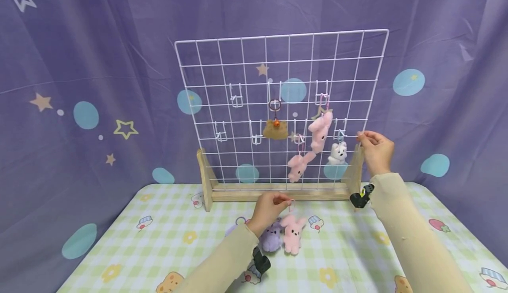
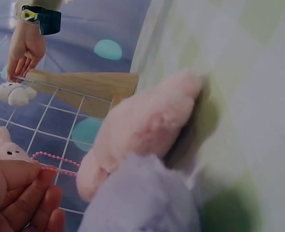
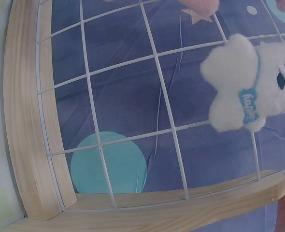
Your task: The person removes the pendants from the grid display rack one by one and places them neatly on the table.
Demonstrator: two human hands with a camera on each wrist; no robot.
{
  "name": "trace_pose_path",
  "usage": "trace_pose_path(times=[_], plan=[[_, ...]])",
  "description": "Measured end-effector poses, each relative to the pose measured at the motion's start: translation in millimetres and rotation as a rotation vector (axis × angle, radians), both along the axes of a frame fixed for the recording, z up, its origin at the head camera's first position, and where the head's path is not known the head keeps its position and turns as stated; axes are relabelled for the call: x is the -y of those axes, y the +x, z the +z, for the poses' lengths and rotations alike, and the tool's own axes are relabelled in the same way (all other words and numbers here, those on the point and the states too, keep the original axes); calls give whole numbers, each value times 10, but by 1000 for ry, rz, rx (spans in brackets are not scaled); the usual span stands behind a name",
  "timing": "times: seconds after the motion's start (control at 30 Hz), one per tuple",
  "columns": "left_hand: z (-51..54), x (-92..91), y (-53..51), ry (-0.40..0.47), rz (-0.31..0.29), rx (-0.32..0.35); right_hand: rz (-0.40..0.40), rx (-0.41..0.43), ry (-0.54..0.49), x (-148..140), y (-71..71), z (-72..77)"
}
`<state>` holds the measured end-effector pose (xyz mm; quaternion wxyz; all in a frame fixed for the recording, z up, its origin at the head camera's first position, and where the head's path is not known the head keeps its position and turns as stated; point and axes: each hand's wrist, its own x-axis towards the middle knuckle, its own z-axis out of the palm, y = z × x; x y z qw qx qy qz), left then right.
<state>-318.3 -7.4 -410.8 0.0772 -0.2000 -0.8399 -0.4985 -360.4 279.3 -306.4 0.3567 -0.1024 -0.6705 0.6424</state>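
My left hand (image 1: 270, 211) pinches the pink bead chain (image 2: 55, 155) of a pink bunny plush (image 1: 293, 235), which is at the table in front of the rack. A purple plush (image 1: 271, 237) lies beside it, close under the hand. My right hand (image 1: 377, 151) pinches the right edge of the white wire grid (image 1: 278, 62), just above the wooden stand (image 1: 354, 169). Near that hand a white bear plush (image 3: 280, 82) with a blue bow hangs from a hook. Two more pink bunnies (image 1: 320, 133) and a brown plush (image 1: 275, 130) hang on the grid.
White hooks (image 1: 237, 101) without plushes are on the grid's left half and lower middle. A purple ring (image 1: 240, 220) shows behind my left wrist, its plush mostly hidden. The wooden base bar (image 1: 278, 196) runs along the back of the checked tablecloth (image 1: 158, 235).
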Motion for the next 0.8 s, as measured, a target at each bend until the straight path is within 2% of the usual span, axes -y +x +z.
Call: trace_pose_path(times=[0.23, 0.43, 0.6, 0.8], plan=[[-21, 54, -32, 0, 7, -3, -1, 7, 2, 8, 1, 4], [25, 119, -51, 1, 8, -11, 2, 23, -13, 19, 9, 5], [180, 177, -51, 39, 0, -32, 6, 16, -25, 17, 3, -4], [465, 215, -34, 67, 11, -46, 8, -6, -32, 4, -11, -6]])
